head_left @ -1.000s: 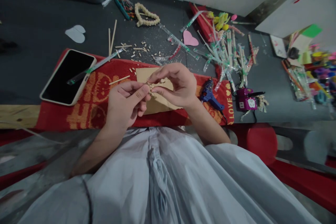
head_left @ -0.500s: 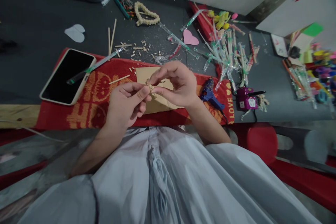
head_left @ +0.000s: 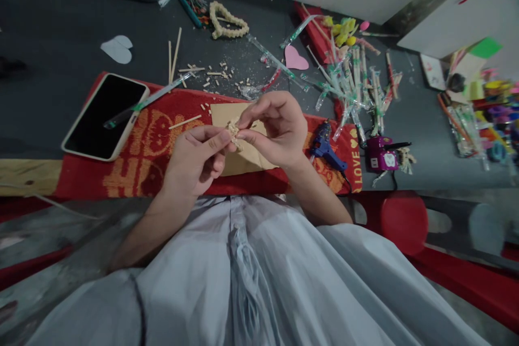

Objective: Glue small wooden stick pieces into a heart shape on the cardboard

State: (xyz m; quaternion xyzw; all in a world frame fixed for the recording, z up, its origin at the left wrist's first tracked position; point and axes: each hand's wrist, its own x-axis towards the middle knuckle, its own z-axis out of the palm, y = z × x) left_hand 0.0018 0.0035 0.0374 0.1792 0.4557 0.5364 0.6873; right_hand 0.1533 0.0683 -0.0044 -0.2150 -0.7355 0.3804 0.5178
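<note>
My left hand and my right hand meet over a brown cardboard piece that lies on a red towel. Between the pinched fingertips of both hands is a small cluster of glued wooden stick bits. The fingers of each hand are curled and closed on this cluster. A blue glue gun lies on the towel just right of my right wrist. Short cut stick pieces are scattered on the dark table beyond the towel.
A phone rests on the towel's left end with a wrapped stick across it. A heart made of stick bits, a pink paper heart, a grey paper heart, a pile of wrapped sticks and a purple device lie on the table.
Both hands have stayed together over the cardboard; the fingers shifted slightly and the small stick cluster turned a little between them.
</note>
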